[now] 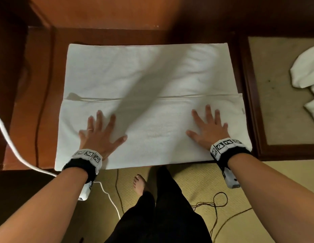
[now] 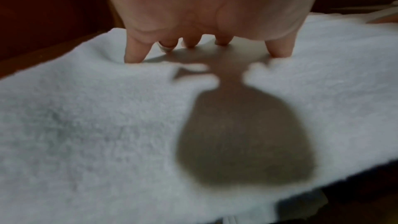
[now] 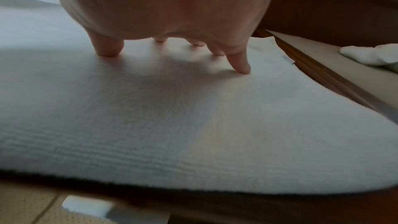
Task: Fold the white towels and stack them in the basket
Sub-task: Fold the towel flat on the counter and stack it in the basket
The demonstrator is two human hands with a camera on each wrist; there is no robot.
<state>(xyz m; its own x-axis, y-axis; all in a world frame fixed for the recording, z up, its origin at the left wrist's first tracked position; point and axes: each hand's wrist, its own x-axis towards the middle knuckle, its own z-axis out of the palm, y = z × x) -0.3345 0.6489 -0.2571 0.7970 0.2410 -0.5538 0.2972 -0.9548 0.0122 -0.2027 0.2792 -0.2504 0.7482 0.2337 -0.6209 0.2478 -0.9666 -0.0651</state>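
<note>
Head: crumpled towels beside spread towel

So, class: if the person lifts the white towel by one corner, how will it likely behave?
The white towel will probably droop limply: it already lies folded over itself. It looks thick and fluffy under the left hand and right hand, so likely grippy, not slippery.

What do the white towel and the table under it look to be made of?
Towel: looks like cotton terry, matte; the right wrist view shows a fuzzy looped pile with woven ribs. Table: probably wood or wood veneer, reddish-brown with a smooth, slightly glossy finish.
</note>
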